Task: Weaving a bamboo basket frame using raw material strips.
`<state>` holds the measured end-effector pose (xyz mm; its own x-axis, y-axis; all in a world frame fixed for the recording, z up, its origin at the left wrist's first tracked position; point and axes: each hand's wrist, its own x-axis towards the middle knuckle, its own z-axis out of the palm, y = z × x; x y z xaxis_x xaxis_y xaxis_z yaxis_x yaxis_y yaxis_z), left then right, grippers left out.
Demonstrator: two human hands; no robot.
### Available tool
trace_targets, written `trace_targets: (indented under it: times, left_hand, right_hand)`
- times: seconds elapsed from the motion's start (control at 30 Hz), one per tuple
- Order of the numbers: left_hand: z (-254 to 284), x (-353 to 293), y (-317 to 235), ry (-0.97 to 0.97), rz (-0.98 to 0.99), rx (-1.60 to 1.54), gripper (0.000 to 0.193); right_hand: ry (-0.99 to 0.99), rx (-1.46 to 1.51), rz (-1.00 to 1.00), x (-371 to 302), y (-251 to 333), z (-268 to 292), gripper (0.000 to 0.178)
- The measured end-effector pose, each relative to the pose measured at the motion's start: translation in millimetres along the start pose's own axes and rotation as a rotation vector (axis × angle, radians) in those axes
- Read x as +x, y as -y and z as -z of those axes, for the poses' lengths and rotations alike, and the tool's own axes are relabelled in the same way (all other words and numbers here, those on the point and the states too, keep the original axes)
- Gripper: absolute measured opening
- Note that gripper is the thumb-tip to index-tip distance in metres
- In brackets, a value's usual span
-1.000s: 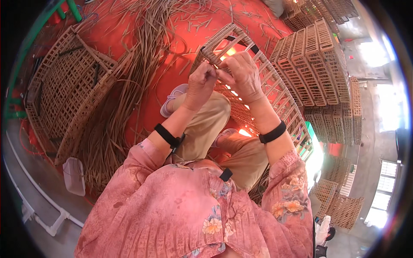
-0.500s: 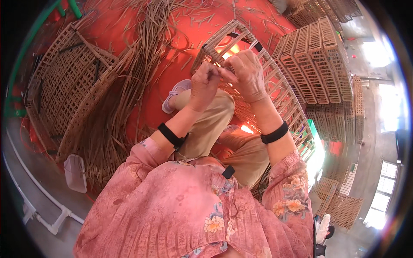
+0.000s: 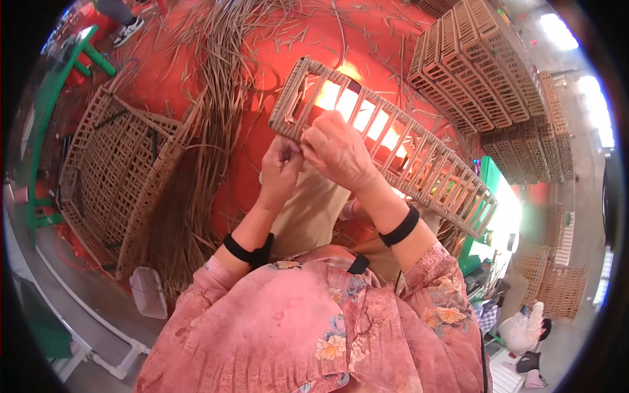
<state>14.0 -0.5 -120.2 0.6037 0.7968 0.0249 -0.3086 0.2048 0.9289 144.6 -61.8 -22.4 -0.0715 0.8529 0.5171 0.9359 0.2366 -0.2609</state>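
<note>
A long wicker basket point(image 3: 419, 141) with open slats rests across my lap, its bound corner pointing up and left. My left hand point(image 3: 282, 169) is closed in a pinch just below that corner. Right beside it, the curled fingers of my right hand point(image 3: 337, 152) come together at the basket's near edge, almost meeting the left fingertips. Whatever the fingertips pinch is too small and hidden to make out. A short frayed strip end point(image 3: 289, 119) shows inside the corner.
Loose cane strips point(image 3: 226, 72) lie in a long heap on the red floor point(image 3: 295, 49). Another woven basket point(image 3: 121, 177) leans at left, by a white plastic tub point(image 3: 149, 292) and a green frame point(image 3: 49, 124). Stacked wicker baskets point(image 3: 468, 65) stand at right. Another person's shoe point(image 3: 129, 31) shows far left.
The basket has swung to lie lower and more slanted, showing its slatted side. Both hands have come down and left with it, still close together. Another person's leg has come into view.
</note>
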Motion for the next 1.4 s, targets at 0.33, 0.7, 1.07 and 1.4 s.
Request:
trace_targets:
  times: [0.33, 0.7, 1.07, 1.4]
  left_hand:
    - [5.1, 7.3, 24.2, -0.032, 0.29, 0.021, 0.016]
    - [-3.8, 14.3, 0.5, -0.311, 0.546, -0.213, 0.019]
    - [23.4, 4.2, 18.9, -0.188, 0.568, 0.249, 0.027]
    - [10.1, 12.8, -2.0, -0.078, 0.582, 0.069, 0.034]
  right_hand:
    - [-0.046, -0.058, -0.073, -38.4, -22.3, -46.0, 0.015]
    - [0.0, -0.201, -0.094, -43.2, -25.2, -62.9, 0.02]
    - [-0.122, -0.05, -0.066, -44.9, -32.2, -64.1, 0.023]
    - [-0.172, 0.046, -0.088, -38.7, -34.4, -62.3, 0.019]
